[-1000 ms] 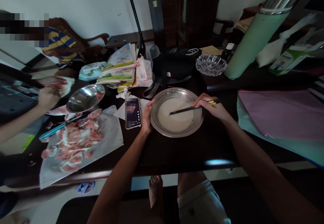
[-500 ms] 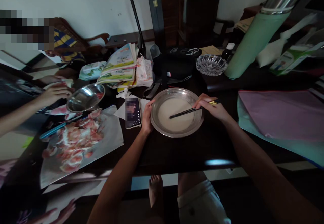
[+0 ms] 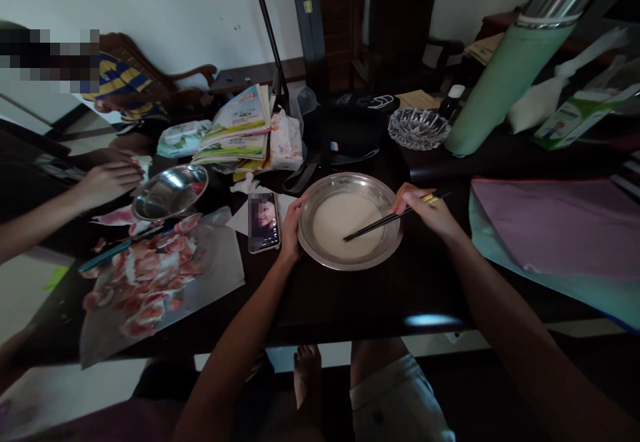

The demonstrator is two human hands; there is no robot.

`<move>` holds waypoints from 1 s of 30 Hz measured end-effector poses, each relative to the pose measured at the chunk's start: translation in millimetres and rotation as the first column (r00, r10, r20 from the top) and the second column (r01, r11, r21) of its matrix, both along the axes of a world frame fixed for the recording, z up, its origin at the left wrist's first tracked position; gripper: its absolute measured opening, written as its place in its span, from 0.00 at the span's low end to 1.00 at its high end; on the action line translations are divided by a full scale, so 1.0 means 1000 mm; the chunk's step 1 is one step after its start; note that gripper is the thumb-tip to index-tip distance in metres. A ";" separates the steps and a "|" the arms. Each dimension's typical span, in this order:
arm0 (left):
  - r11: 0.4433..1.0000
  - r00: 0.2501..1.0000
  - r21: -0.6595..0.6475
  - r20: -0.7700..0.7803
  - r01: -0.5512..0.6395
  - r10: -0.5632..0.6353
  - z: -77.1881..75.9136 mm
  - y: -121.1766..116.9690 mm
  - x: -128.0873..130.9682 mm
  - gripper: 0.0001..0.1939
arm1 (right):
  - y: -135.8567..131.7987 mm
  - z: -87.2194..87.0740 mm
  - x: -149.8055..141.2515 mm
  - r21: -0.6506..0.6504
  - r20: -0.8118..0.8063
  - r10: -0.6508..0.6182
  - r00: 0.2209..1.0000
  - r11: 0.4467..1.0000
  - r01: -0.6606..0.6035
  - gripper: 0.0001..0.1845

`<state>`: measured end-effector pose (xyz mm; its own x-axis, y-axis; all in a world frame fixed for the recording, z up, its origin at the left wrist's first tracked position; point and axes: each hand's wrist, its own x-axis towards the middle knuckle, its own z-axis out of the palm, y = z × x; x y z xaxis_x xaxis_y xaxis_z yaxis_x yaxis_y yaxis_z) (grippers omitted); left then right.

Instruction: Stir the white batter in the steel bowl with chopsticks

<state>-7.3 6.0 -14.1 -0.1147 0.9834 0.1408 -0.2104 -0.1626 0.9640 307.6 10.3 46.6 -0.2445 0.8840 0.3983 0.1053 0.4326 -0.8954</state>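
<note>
A round metal pan (image 3: pixel 350 261) filled with pale batter (image 3: pixel 340 222) sits on the dark table (image 3: pixel 350 295) in front of me. My left hand (image 3: pixel 290 229) grips the pan's left rim. My right hand (image 3: pixel 425 210) is closed on a pair of dark chopsticks (image 3: pixel 385 221) whose tips dip into the batter near its lower right. A phone (image 3: pixel 263 222) with a lit screen lies just left of my left hand.
Another person's hand (image 3: pixel 107 181) reaches beside a steel bowl (image 3: pixel 170 192). Sliced raw meat (image 3: pixel 145 279) lies on a sheet with a blue-handled knife (image 3: pixel 107 255). Books (image 3: pixel 235 129), a glass ashtray (image 3: pixel 417 127), a green thermos (image 3: pixel 505 75) and a purple folder (image 3: pixel 560 229) crowd the table.
The chopstick tips have swung from the batter's middle toward its lower right. The other person's hand has come down next to the steel bowl.
</note>
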 end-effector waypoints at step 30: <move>1.000 1.000 0.006 0.007 0.013 -0.013 -0.001 0.002 0.001 0.27 | -0.001 0.002 0.003 -0.012 0.046 -0.058 0.997 0.998 0.059 0.27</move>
<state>-5.8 7.8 -15.4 -0.1031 0.9839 0.1461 -0.2196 -0.1658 0.9614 310.2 9.4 48.6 -0.2097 0.9027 0.3758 0.1708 0.4123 -0.8949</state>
